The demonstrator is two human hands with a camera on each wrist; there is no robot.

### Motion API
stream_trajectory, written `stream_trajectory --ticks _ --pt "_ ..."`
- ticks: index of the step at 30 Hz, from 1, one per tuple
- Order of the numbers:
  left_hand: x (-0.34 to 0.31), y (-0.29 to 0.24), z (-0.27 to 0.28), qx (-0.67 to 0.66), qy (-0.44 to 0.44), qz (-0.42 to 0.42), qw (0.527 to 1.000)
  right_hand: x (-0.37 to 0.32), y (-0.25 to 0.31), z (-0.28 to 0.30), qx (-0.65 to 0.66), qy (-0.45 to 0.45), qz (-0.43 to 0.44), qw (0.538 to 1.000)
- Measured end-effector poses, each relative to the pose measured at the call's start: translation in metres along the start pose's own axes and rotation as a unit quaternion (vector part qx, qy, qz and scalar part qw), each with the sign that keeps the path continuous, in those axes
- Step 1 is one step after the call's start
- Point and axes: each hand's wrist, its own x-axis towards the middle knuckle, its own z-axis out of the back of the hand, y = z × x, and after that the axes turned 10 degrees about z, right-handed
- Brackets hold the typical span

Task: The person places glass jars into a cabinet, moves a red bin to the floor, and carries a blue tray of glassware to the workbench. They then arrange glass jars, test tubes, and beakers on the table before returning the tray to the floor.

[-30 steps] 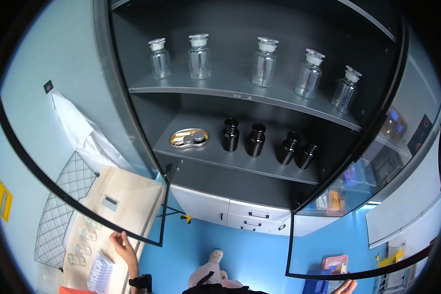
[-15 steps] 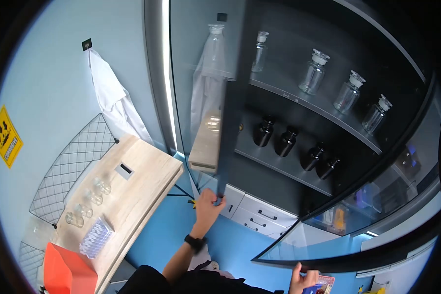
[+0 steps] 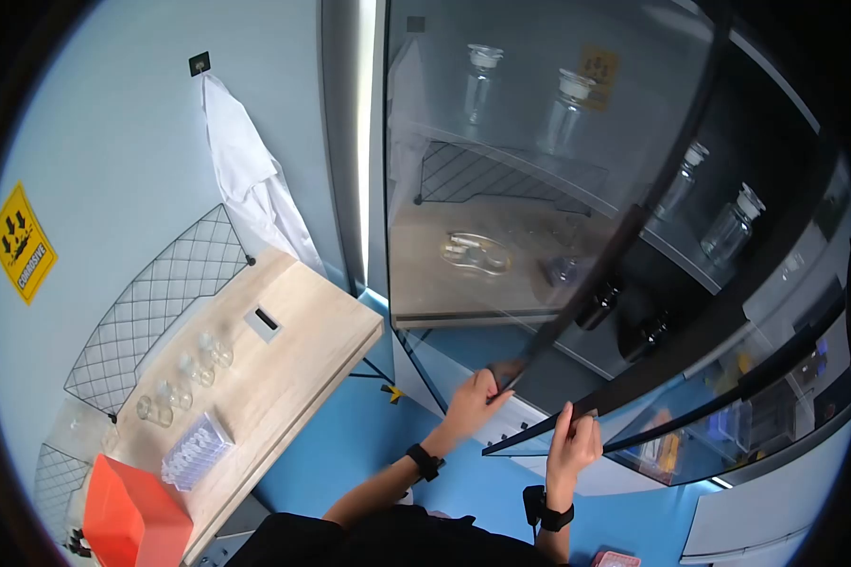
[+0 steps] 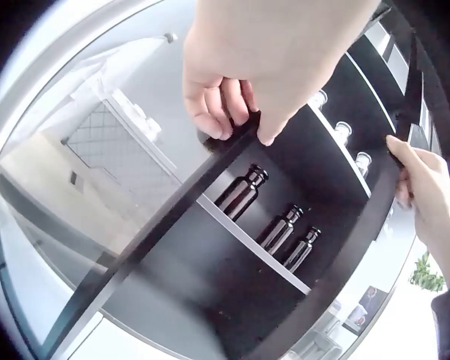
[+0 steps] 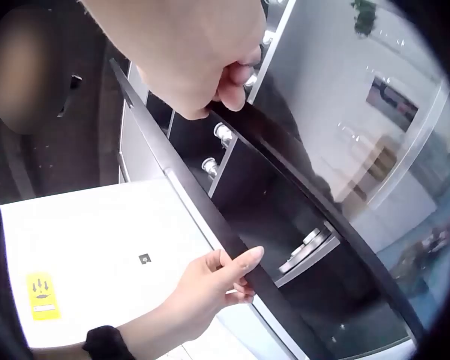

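Note:
Both hands are at the framed glass doors of a dark cabinet. My left hand (image 3: 468, 406) grips the black edge of the left glass door (image 4: 165, 191), thumb on one side and fingers curled on the other. My right hand (image 3: 574, 444) holds the edge of the right glass door (image 5: 300, 176) between thumb and curled fingers. The two door edges stand close together, a gap between them. Inside, clear stoppered bottles (image 3: 733, 227) sit on the upper shelf and dark brown bottles (image 4: 241, 196) on the lower one. A small metal tray (image 3: 476, 253) shows through the left pane.
To the left stands a wooden table (image 3: 326, 326) with several glass flasks (image 3: 199, 369), a rack of tubes (image 3: 199, 451) and an orange container (image 3: 132, 515). A white coat (image 3: 251, 161) hangs on the wall near a yellow corrosive sign (image 3: 24, 244). A pink basket (image 3: 616, 559) is low at the right.
Both doors have swung inward from wide open, the left door moving right and the right door moving left. My hands have come closer together on their edges, and the head view has turned left.

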Motion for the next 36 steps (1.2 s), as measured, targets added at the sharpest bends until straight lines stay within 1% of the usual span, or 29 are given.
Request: stream_trajectory --ticks 2,3,5,6,7,9,10,11,13,15,17,18,19,20,22,23,24,25,26,27,29,30,31,32,33,34,35,36 --pt "0.004 0.004 -0.009 0.004 -0.019 -0.029 0.999 0.009 0.0 -0.015 -0.021 -0.031 -0.003 0.999" --pt "0.005 0.006 -0.013 0.004 -0.023 -0.028 0.999 0.01 -0.001 -0.02 -0.018 -0.031 0.0 0.999" --pt "0.007 0.006 -0.017 -0.002 -0.027 -0.037 0.999 0.009 -0.003 -0.028 -0.043 -0.005 -0.035 0.998" --pt "0.006 0.005 -0.016 -0.002 -0.002 -0.024 1.0 0.009 -0.004 -0.031 -0.043 -0.005 -0.04 0.998" --pt "0.006 0.003 -0.015 0.001 -0.013 -0.016 1.0 0.009 -0.006 -0.033 -0.052 -0.009 -0.038 0.998" --pt "0.007 0.0 -0.013 -0.044 0.035 -0.032 0.998 0.008 -0.006 -0.035 -0.051 -0.003 -0.055 0.997" --pt "0.005 0.003 -0.014 -0.068 0.056 -0.023 0.996 0.006 -0.008 -0.037 -0.047 -0.008 -0.068 0.997" --pt "0.003 0.009 -0.017 -0.06 0.05 -0.049 0.996 0.003 -0.012 -0.037 -0.05 -0.004 -0.062 0.997" --pt "-0.006 0.009 -0.014 -0.082 0.062 -0.037 0.994 0.0 -0.013 -0.037 -0.031 -0.001 -0.082 0.996" --pt "-0.019 0.021 -0.011 -0.009 0.068 -0.077 0.995 -0.007 -0.012 -0.035 -0.014 0.014 -0.097 0.995" --pt "-0.042 0.021 0.005 0.024 0.073 -0.015 0.997 -0.019 -0.011 -0.031 0.051 0.006 -0.113 0.992" --pt "-0.054 0.026 0.011 0.041 0.054 0.025 0.997 -0.02 -0.002 -0.027 0.086 -0.01 -0.1 0.991" --pt "-0.07 0.031 0.02 0.056 0.039 0.066 0.995 -0.029 -0.003 -0.025 0.09 0.018 -0.092 0.992" --pt "-0.087 0.033 0.031 0.062 0.014 0.084 0.994 -0.038 -0.003 -0.027 0.111 0.032 -0.089 0.989" --pt "-0.128 0.036 0.059 0.095 -0.045 0.162 0.981 -0.058 -0.002 -0.034 0.158 0.06 -0.08 0.982" --pt "-0.15 0.037 0.07 0.104 -0.066 0.18 0.976 -0.07 0.0 -0.037 0.177 0.148 -0.121 0.966" --pt "-0.176 0.037 0.081 0.106 -0.128 0.195 0.967 -0.079 0.009 -0.038 0.19 0.238 -0.157 0.939" --pt "-0.206 0.035 0.092 0.11 -0.185 0.21 0.954 -0.092 0.026 -0.044 0.263 0.182 -0.101 0.942" --pt "-0.235 0.029 0.104 0.121 -0.196 0.226 0.947 -0.106 0.035 -0.046 0.298 0.264 -0.077 0.914" --pt "-0.261 0.021 0.115 0.117 -0.235 0.273 0.926 -0.112 0.046 -0.047 0.328 0.34 -0.047 0.88" --pt "-0.311 0.004 0.13 0.124 -0.318 0.34 0.876 -0.131 0.073 -0.049 0.371 0.37 0.035 0.851" --pt "-0.337 -0.003 0.136 0.14 -0.359 0.365 0.847 -0.132 0.089 -0.044 0.411 0.408 0.055 0.813" --pt "-0.366 -0.005 0.142 0.129 -0.402 0.374 0.826 -0.134 0.107 -0.037 0.448 0.446 0.078 0.77" --pt "-0.392 -0.008 0.144 0.116 -0.444 0.383 0.802 -0.134 0.128 -0.027 0.462 0.45 0.101 0.758" --pt "-0.413 -0.016 0.146 0.113 -0.466 0.388 0.787 -0.134 0.152 -0.016 0.503 0.478 0.089 0.714" --pt "-0.432 -0.024 0.152 0.126 -0.523 0.381 0.752 -0.135 0.172 -0.007 0.537 0.508 0.074 0.67" --pt "-0.451 -0.031 0.156 0.141 -0.576 0.373 0.714 -0.136 0.189 -0.001 0.541 0.514 0.089 0.66" --pt "-0.47 -0.036 0.158 0.14 -0.587 0.376 0.703 -0.139 0.208 0.005 0.547 0.52 0.147 0.639"
